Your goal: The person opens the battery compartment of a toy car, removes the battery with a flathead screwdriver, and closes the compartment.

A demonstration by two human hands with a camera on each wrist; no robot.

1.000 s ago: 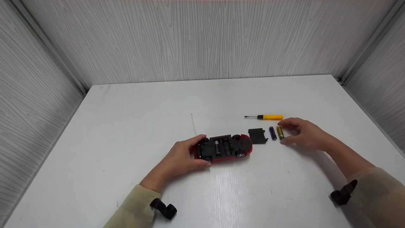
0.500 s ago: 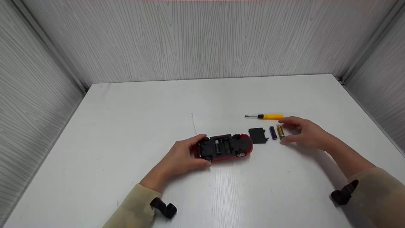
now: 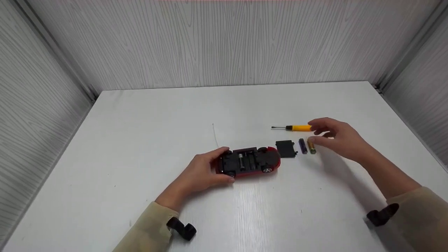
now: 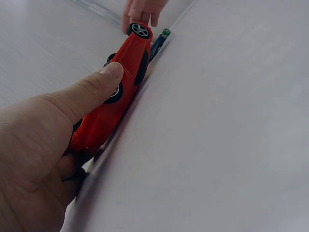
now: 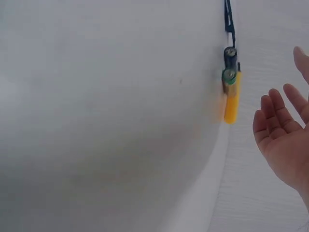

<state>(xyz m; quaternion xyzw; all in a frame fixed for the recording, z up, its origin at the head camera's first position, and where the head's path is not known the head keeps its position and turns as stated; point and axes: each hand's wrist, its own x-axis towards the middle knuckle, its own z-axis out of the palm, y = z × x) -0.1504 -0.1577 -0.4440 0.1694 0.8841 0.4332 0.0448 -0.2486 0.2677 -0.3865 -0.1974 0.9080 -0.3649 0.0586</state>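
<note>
A red toy car (image 3: 250,162) lies upside down on the white table, its battery compartment uncovered with one battery (image 3: 241,161) inside. My left hand (image 3: 201,173) grips the car's left end, thumb along the near side and fingers on the far side; the left wrist view shows the thumb on the red body (image 4: 130,63). My right hand (image 3: 341,138) is raised above the table with relaxed fingers and holds nothing. Just beneath its thumb lies a yellow-green battery (image 3: 311,146), beside a purple battery (image 3: 302,146).
Next to the car's right end lies a black battery cover (image 3: 286,149). Behind the batteries is a screwdriver (image 3: 297,128) with a yellow handle, overlapped at its end by my right fingers. A thin antenna (image 3: 215,135) sticks out behind the car. Pale wood-grain panels (image 3: 227,42) enclose the table.
My right hand has lifted up and away from the yellow-green battery, which stays on the table. My left hand and the toy car hold almost still.
</note>
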